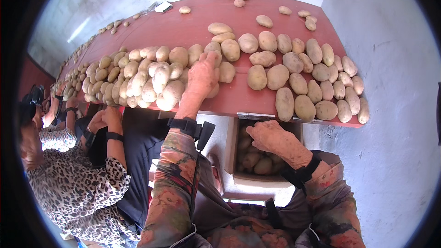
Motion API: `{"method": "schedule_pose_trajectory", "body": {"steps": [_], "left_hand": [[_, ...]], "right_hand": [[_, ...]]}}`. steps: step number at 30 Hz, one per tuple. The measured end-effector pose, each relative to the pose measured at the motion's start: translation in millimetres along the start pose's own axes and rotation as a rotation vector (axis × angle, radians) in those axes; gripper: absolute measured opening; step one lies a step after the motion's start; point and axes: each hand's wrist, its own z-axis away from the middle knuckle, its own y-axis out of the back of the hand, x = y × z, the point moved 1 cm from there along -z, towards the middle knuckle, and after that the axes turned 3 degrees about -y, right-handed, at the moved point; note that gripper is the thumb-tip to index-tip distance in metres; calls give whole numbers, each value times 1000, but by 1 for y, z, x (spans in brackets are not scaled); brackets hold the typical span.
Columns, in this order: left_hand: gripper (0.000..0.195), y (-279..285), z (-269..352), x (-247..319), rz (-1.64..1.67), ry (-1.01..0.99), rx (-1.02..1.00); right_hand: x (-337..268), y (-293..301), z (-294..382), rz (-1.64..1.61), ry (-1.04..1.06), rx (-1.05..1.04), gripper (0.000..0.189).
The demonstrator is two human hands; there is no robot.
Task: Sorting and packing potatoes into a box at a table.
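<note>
My left hand (202, 75) lies at the right end of a heap of potatoes (137, 79), its fingers resting on and between them. Whether it grips one is hidden by the back of the hand. A single potato (227, 72) sits just right of its thumb side. My right hand (277, 141) hangs with curled fingers by the front edge of the red table (237, 93). No potato shows in it, but its palm side is out of sight. Below it is an open cardboard box (231, 148) with potatoes (262, 166) inside.
More potatoes (320, 72) are spread in rows at the table's right end, several scattered farther back. A metal hinge (255, 115) is on the front edge. The wall (389, 86) bounds the right side. On the left sits a person in a leopard-print top (82, 186), others beyond.
</note>
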Motion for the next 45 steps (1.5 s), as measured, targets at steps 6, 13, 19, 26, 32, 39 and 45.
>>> {"method": "schedule_pose_trajectory", "body": {"steps": [6,13,19,26,32,39,45], "left_hand": [[50,-4,4,1,-19,57,74],[59,-2,3,-3,26,-92,65],[52,-2,0,9,-40,-6,-31],[47,-5,1,7,-98,-8,4],[32,-20,9,29,-227,57,79],[35,-30,32,42,-138,35,83],[41,-36,46,48,-56,76,166]], "right_hand": [[-2,4,2,-8,-16,-46,17],[-8,5,0,-2,-20,-64,19],[-6,6,3,-7,-32,-71,18],[-6,-1,-1,22,-20,-63,17],[-4,-6,2,1,16,-40,19],[-7,-9,-5,43,-9,-147,26],[-13,-4,-5,89,-27,-137,19]]}}
